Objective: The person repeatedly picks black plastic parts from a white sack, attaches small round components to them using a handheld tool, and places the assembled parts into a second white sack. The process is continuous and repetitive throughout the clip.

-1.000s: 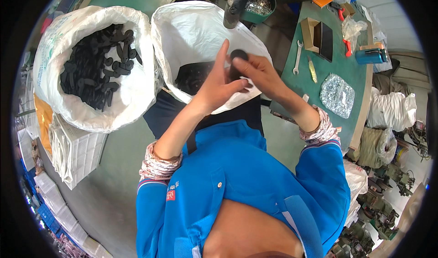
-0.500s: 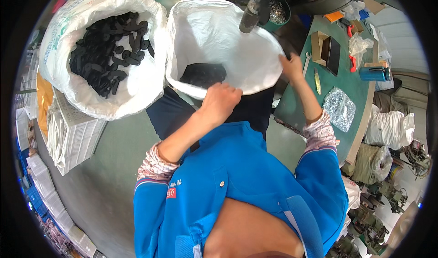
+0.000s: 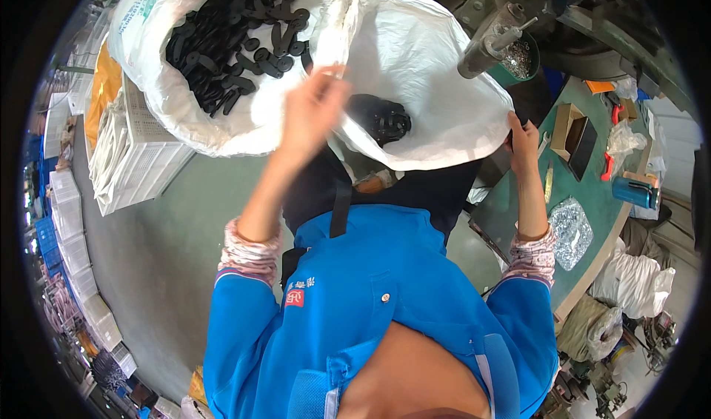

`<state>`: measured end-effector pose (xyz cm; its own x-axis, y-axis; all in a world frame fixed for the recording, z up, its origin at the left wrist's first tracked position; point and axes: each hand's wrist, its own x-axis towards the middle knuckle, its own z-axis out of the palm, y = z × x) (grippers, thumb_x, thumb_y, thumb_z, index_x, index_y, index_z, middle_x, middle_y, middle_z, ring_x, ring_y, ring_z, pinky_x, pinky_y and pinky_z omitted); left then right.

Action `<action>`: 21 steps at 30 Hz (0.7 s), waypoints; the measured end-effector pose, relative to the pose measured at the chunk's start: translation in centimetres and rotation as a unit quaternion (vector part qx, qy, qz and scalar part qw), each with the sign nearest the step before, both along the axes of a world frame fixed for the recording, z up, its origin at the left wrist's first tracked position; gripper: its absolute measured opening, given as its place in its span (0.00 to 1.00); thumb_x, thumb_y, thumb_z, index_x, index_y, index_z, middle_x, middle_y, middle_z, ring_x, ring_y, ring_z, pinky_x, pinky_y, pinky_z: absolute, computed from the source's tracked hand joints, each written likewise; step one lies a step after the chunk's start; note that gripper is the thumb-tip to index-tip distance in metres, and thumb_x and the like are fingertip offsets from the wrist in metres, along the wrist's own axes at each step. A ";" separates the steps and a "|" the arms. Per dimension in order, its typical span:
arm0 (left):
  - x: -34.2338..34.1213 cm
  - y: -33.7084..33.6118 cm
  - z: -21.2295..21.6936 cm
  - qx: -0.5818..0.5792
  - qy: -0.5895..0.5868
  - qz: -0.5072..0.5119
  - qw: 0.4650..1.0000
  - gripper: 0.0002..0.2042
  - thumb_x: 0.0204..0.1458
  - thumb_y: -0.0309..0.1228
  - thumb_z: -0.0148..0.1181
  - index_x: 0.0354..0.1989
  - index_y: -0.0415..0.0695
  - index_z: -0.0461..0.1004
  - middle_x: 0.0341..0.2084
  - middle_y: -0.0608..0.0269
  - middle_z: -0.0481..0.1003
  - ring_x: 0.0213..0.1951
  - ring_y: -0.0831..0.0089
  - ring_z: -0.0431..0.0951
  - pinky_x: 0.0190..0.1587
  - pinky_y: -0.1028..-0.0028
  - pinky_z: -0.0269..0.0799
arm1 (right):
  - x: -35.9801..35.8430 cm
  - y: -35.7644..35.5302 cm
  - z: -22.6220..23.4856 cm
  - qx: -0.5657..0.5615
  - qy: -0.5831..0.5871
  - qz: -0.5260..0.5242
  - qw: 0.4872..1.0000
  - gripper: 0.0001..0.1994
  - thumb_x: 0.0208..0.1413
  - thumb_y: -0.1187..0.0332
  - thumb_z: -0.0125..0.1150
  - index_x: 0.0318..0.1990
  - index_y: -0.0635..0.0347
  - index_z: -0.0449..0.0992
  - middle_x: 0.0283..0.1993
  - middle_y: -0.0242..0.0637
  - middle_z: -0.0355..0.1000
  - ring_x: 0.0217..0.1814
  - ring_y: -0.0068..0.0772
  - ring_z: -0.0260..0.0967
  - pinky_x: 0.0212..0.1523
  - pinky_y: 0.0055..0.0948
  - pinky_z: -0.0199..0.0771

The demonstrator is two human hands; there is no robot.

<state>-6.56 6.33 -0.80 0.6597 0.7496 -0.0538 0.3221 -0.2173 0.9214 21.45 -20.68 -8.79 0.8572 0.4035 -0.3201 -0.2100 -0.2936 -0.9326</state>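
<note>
A large white woven sack [image 3: 429, 49] with its mouth folded wide open stands before me, with a dark heap of black parts [image 3: 386, 119] low inside it. At its right rim, my right hand [image 3: 523, 141] is closed on the edge of the sack. My left hand [image 3: 315, 115] is raised where this sack meets a second white sack [image 3: 222, 134]; motion smears its fingers, so I cannot tell what, if anything, they hold. That second sack, on the left, holds many flat black parts [image 3: 222, 49] with rounded ends.
A dark metal machine cylinder [image 3: 485, 52] juts over the right sack, beside a green tub of small metal pieces [image 3: 522, 60]. On the green bench [image 3: 511, 212] lie an open cardboard box [image 3: 569, 126], a clear bag [image 3: 570, 234] and a blue bottle [image 3: 635, 192]. A white plastic crate [image 3: 141, 152] stands left.
My left hand has left the right sack's front rim and moved up and left. My right hand stays at the right rim. The whole view has shifted, and the dark heap shows a different shape.
</note>
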 end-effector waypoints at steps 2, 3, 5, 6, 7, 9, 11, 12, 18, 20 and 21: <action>-2.1 8.2 -3.1 0.165 0.098 0.063 0.979 0.21 0.53 0.35 0.59 0.53 0.37 0.67 0.31 0.53 0.80 0.33 0.65 0.80 0.38 0.69 0.74 | -0.6 0.2 0.5 -0.001 -0.018 -0.011 1.000 0.12 0.59 0.61 0.57 0.27 0.55 0.69 0.19 0.24 0.63 0.16 0.15 0.56 0.15 0.18 0.51; -2.9 10.7 -3.8 0.194 0.195 0.098 0.957 0.28 0.52 0.40 0.59 0.58 0.36 0.63 0.33 0.48 0.79 0.37 0.57 0.80 0.41 0.64 0.73 | -1.0 0.3 0.6 -0.001 -0.027 -0.016 1.000 0.12 0.60 0.60 0.56 0.26 0.54 0.69 0.19 0.24 0.63 0.17 0.14 0.56 0.15 0.18 0.51; -2.3 12.9 -4.7 0.237 0.295 0.113 0.919 0.40 0.47 0.47 0.62 0.63 0.35 0.53 0.44 0.41 0.73 0.48 0.50 0.74 0.48 0.59 0.70 | -1.0 -0.5 0.3 -0.013 -0.071 -0.004 0.997 0.12 0.61 0.60 0.54 0.28 0.55 0.70 0.21 0.23 0.64 0.19 0.13 0.57 0.17 0.17 0.53; -1.7 13.7 -4.9 0.256 0.342 0.118 0.896 0.46 0.45 0.50 0.63 0.65 0.35 0.48 0.50 0.37 0.71 0.54 0.47 0.71 0.52 0.56 0.68 | -0.7 -1.2 -0.5 -0.015 -0.096 0.005 0.995 0.12 0.61 0.60 0.54 0.29 0.56 0.71 0.21 0.24 0.66 0.19 0.13 0.58 0.17 0.17 0.53; -0.7 14.3 -5.1 0.230 0.363 0.097 0.898 0.48 0.43 0.51 0.64 0.66 0.37 0.45 0.53 0.36 0.66 0.56 0.45 0.67 0.54 0.55 0.66 | -0.7 -1.5 -0.5 -0.017 -0.122 0.015 0.992 0.12 0.61 0.60 0.54 0.30 0.56 0.71 0.22 0.24 0.67 0.20 0.13 0.59 0.18 0.17 0.54; 1.7 14.9 -5.4 0.175 0.404 0.055 0.896 0.54 0.39 0.54 0.67 0.69 0.40 0.40 0.60 0.33 0.58 0.62 0.41 0.59 0.57 0.53 0.62 | -1.2 -2.2 0.0 -0.050 -0.156 0.001 0.986 0.12 0.62 0.60 0.53 0.34 0.59 0.73 0.25 0.27 0.70 0.22 0.13 0.62 0.19 0.17 0.56; 3.4 15.6 -5.9 0.173 0.416 0.024 0.893 0.54 0.36 0.52 0.68 0.69 0.46 0.41 0.59 0.35 0.60 0.61 0.40 0.59 0.58 0.52 0.62 | -2.1 -2.5 1.3 -0.070 -0.188 -0.015 0.979 0.13 0.62 0.60 0.53 0.38 0.61 0.74 0.28 0.29 0.72 0.24 0.14 0.64 0.20 0.17 0.57; 4.2 15.8 -6.0 0.178 0.417 0.007 0.891 0.53 0.37 0.51 0.68 0.69 0.48 0.42 0.58 0.35 0.60 0.61 0.40 0.60 0.58 0.53 0.62 | -2.9 -2.5 2.2 -0.073 -0.203 -0.027 0.976 0.13 0.62 0.60 0.53 0.40 0.62 0.74 0.30 0.30 0.73 0.25 0.14 0.66 0.20 0.17 0.58; 6.9 18.3 -8.4 0.182 0.395 -0.042 0.899 0.53 0.35 0.37 0.70 0.70 0.62 0.40 0.62 0.33 0.52 0.62 0.38 0.56 0.58 0.50 0.62 | -4.0 -3.1 3.8 -0.040 -0.217 -0.047 0.974 0.14 0.62 0.61 0.54 0.44 0.63 0.75 0.33 0.32 0.74 0.28 0.14 0.68 0.22 0.15 0.61; 7.6 16.8 -7.2 0.197 0.440 -0.065 0.874 0.54 0.34 0.36 0.71 0.69 0.66 0.39 0.63 0.33 0.48 0.62 0.38 0.56 0.60 0.50 0.60 | -4.5 -2.9 4.1 -0.034 -0.216 -0.048 0.975 0.13 0.62 0.62 0.53 0.44 0.63 0.75 0.34 0.31 0.74 0.29 0.14 0.68 0.23 0.14 0.60; 7.8 16.5 -6.7 0.205 0.462 -0.075 0.860 0.54 0.34 0.35 0.72 0.69 0.68 0.39 0.64 0.32 0.46 0.62 0.38 0.57 0.61 0.50 0.59 | -4.7 -2.9 4.1 -0.030 -0.222 -0.044 0.974 0.13 0.62 0.62 0.53 0.44 0.63 0.75 0.34 0.31 0.74 0.29 0.14 0.68 0.23 0.14 0.61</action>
<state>1.23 22.78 -7.52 0.5683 0.7403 -0.3592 0.8152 -0.5658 0.1236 16.72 -23.54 -4.68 0.9469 0.3138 0.0696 0.1832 -0.3487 -0.9192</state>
